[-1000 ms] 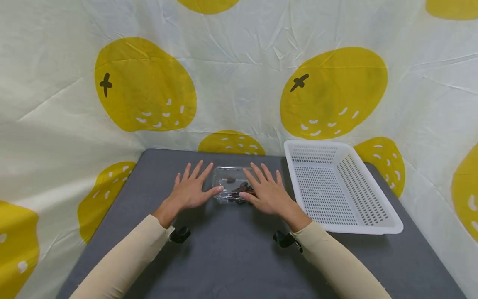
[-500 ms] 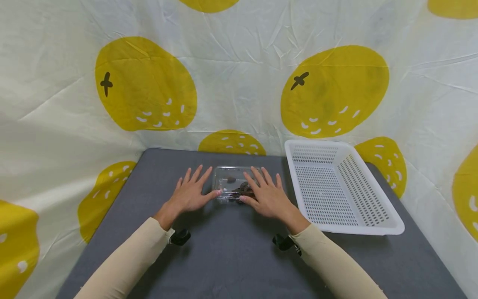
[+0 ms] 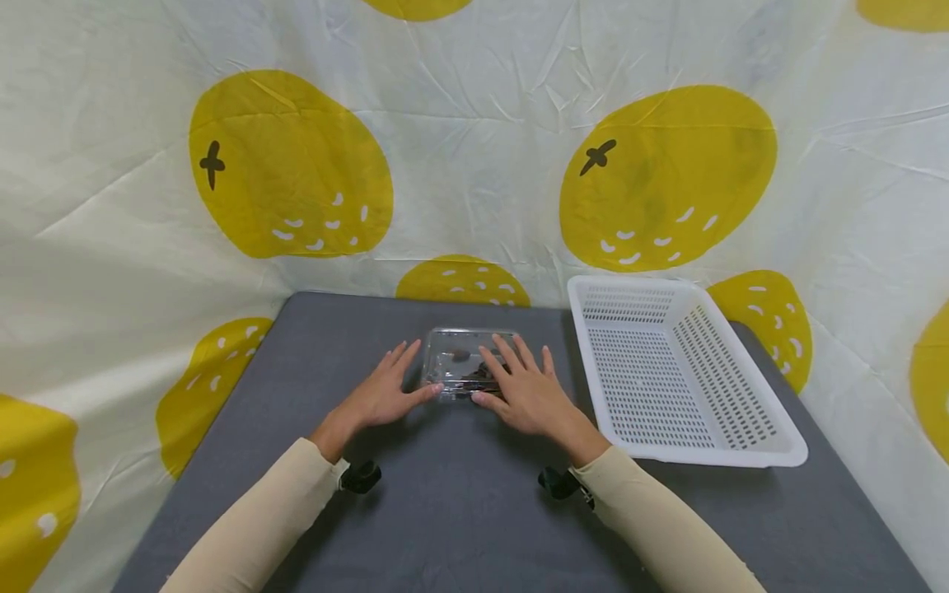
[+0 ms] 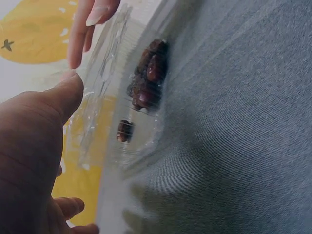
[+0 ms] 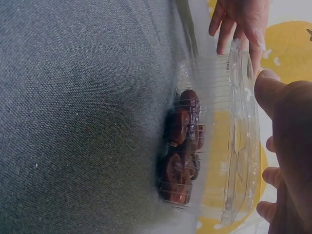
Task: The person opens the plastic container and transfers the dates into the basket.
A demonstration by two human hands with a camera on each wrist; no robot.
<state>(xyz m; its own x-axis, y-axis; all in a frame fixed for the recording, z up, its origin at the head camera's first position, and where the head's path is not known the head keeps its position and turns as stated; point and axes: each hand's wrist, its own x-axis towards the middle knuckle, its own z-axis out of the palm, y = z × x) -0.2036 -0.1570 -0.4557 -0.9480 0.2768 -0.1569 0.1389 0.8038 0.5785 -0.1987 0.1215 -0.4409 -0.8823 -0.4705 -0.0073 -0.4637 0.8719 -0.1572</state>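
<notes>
On the dark grey table stands a clear plastic clamshell box point(image 3: 439, 347) with its lid closed. A cluster of dark reddish-brown dates point(image 5: 183, 146) lies inside toward one end, and a single date point(image 4: 124, 130) lies apart from it. My left hand point(image 3: 381, 397) is at the box's left side with straight, spread fingers, its thumb near the front left corner. Over the right part of the box, my right hand point(image 3: 530, 397) spreads its fingers and covers some of the dates from the head view. Whether either hand touches the lid, I cannot tell.
A white perforated plastic basket point(image 3: 645, 387) stands at the right of the table point(image 3: 460, 511), beside the right hand. Behind the table hangs a white cloth with yellow fruit prints point(image 3: 289, 165). A small black device point(image 3: 361, 477) sits at the left wrist, and another point(image 3: 558, 483) at the right.
Both hands have sunk a little and drawn slightly nearer the viewer beside and over the box. Their fingers stay spread. The box and basket have not moved on the table.
</notes>
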